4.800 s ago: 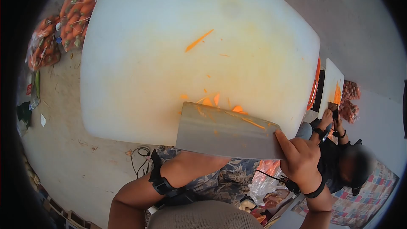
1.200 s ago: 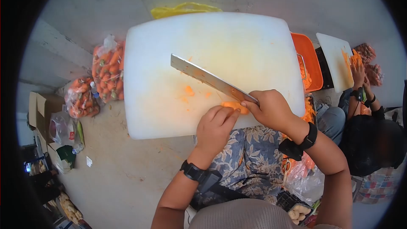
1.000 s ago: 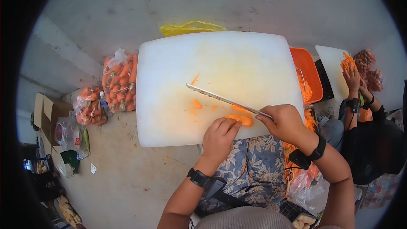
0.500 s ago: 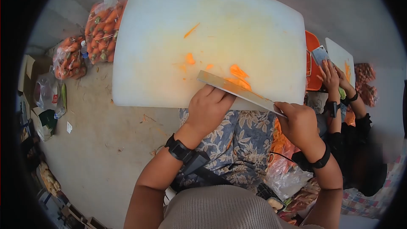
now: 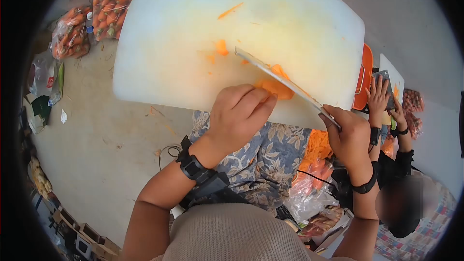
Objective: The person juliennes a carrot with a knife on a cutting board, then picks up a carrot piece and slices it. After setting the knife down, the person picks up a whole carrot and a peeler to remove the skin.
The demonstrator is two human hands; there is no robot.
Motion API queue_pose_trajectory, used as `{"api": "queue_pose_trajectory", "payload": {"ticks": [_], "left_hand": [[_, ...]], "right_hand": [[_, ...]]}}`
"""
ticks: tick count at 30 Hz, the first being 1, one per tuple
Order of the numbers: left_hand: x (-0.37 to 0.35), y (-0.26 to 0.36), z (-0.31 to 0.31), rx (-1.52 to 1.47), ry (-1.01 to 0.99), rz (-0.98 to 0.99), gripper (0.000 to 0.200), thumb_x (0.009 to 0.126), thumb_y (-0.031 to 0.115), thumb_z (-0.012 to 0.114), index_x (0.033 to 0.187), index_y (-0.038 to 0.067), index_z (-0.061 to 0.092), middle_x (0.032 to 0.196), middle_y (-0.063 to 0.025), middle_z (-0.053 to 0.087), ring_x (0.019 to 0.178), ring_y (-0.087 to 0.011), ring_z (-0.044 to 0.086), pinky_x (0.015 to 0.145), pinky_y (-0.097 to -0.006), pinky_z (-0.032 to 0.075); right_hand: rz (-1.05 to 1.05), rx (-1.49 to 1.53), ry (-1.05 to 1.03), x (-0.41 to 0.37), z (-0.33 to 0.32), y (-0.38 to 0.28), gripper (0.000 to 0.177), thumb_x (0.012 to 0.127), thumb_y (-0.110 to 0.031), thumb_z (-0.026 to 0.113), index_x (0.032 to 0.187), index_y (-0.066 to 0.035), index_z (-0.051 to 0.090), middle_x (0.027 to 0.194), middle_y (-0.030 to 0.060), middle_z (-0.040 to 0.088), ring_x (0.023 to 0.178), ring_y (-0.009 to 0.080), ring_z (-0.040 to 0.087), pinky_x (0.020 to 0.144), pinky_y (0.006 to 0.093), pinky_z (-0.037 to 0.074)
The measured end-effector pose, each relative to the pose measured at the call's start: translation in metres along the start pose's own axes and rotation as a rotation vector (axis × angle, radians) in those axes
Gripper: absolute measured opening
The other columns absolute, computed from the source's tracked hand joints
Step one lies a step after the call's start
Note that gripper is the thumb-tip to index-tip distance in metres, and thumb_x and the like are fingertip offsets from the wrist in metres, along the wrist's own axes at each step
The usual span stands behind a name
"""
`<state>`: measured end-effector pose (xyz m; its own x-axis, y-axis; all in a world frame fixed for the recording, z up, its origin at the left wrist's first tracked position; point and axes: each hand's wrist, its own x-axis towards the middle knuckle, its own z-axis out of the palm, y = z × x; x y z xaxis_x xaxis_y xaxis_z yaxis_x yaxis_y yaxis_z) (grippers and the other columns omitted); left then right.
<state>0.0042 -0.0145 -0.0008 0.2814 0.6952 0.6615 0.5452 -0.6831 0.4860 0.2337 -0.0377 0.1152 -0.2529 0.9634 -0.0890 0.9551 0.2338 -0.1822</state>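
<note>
My right hand [image 5: 350, 133] is closed around the handle of a broad kitchen knife [image 5: 275, 72]. Its blade slants up and left across a large white cutting board [image 5: 169, 48]. Just left of the blade, my left hand [image 5: 241, 113] has its fingers bent together on the edge of some orange carrot slices [image 5: 276, 89]. Part of the slices is hidden by the blade and my fingertips. Small carrot scraps [image 5: 221, 47] lie farther up the board, along with a thin carrot strip [image 5: 230, 11].
Clear bags of whole carrots [image 5: 113, 7] stand on the floor beyond the board's left side. An orange basket [image 5: 366, 75] is at the right. Near it, a co-worker's hands [image 5: 378, 99] hold a grater-like flat tool [image 5: 385, 87]. Shredded carrot [image 5: 316, 145] lies beside my lap.
My left hand has drawn back from under the blade and now rests at the carrot slices. The knife is steeper, its tip higher. The whole view has shifted.
</note>
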Motion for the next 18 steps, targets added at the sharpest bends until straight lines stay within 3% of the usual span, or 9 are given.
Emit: {"api": "queue_pose_trajectory", "payload": {"ticks": [3,5,8,13,16,18], "left_hand": [[0.0,0.008,0.003,0.055,-0.024,-0.066,0.026,0.07,0.011,0.064,0.095,0.009,0.07,0.098,-0.0002,0.061,0.093,-0.0201,0.057,0.076,-0.0339,0.046],[0.001,0.009,0.005,0.082,-0.029,-0.059,0.025,0.071,0.013,0.064,0.096,0.009,0.069,0.099,-0.0003,0.061,0.096,-0.0192,0.057,0.077,-0.034,0.046],[0.0,0.009,0.003,0.034,-0.119,-0.086,0.027,0.073,0.009,0.07,0.1,0.009,0.072,0.103,-0.0014,0.063,0.1,-0.0215,0.054,0.08,-0.0349,0.044],[-0.001,0.012,0.006,0.041,-0.098,-0.084,0.026,0.072,0.014,0.068,0.097,0.011,0.071,0.102,0.0,0.062,0.102,-0.0194,0.054,0.082,-0.0362,0.043],[0.0,0.012,0.011,0.08,-0.066,-0.076,0.021,0.071,0.014,0.065,0.092,0.012,0.07,0.099,0.0009,0.061,0.101,-0.018,0.055,0.083,-0.0362,0.044],[0.0,0.009,0.011,0.096,-0.053,-0.071,0.021,0.07,0.014,0.065,0.09,0.012,0.07,0.099,0.0009,0.061,0.099,-0.0185,0.055,0.083,-0.0363,0.044]], "right_hand": [[0.073,0.009,-0.072,-0.003,0.005,-0.004,0.018,0.078,-0.009,0.069,0.096,-0.005,0.069,0.068,0.0145,0.063,0.06,0.0316,0.063,0.055,0.0392,0.049],[0.099,0.096,-0.01,-0.004,0.014,-0.007,0.014,0.082,-0.013,0.07,0.094,-0.004,0.07,0.068,0.0156,0.064,0.059,0.0316,0.063,0.054,0.0381,0.049],[0.167,0.151,-0.023,-0.003,0.015,-0.015,0.015,0.083,-0.015,0.071,0.092,-0.003,0.07,0.069,0.0163,0.064,0.058,0.0312,0.063,0.054,0.0373,0.049],[0.128,0.116,0.018,-0.001,0.006,-0.011,0.015,0.083,-0.013,0.071,0.092,-0.002,0.07,0.069,0.0164,0.064,0.058,0.0312,0.063,0.054,0.0374,0.048],[0.072,0.131,-0.005,-0.002,0.004,-0.011,0.02,0.077,-0.009,0.072,0.096,-0.002,0.069,0.069,0.0153,0.064,0.059,0.0313,0.063,0.055,0.0376,0.049],[-0.013,0.082,-0.052,-0.002,0.003,-0.012,0.032,0.069,-0.004,0.071,0.101,-0.003,0.067,0.069,0.0131,0.062,0.06,0.0308,0.062,0.056,0.0385,0.049]]}}
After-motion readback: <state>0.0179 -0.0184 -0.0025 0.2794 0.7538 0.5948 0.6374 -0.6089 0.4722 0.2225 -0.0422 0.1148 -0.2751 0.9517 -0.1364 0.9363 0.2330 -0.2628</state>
